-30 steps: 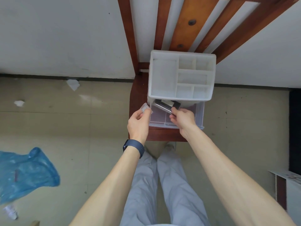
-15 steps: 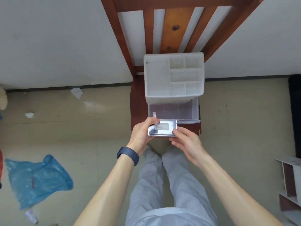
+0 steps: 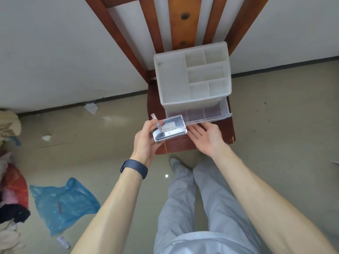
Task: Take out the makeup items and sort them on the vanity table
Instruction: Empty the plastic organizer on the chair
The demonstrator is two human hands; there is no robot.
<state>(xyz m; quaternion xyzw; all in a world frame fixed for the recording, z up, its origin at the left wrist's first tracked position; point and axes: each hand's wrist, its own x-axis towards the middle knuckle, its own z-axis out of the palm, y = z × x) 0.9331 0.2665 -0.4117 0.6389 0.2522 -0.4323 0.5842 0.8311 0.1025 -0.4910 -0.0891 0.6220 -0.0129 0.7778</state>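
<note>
A: Where was the makeup item at that moment?

B: The silver case with a white label was in the left hand, which was closed around its left end. The same hand also pinched a small clear piece against the case with the thumb. The case was in the air, over the front left edge of the wooden chair seat.

A: And the right hand?

B: The right hand was spread flat, palm up, holding nothing. Its fingertips were just beside the right end of the case, under the front edge of the clear drawer. I could not tell if they touched the case.

A: Was the drawer pulled out?

B: Yes, it stood out from under the white organizer, which sat on the seat against the chair back. The compartments I could see looked empty.

A: Was there room around the chair?

B: To the right the floor was mostly bare. To the left lay a blue plastic bag and a pile of clothes, well apart from the chair.
</note>
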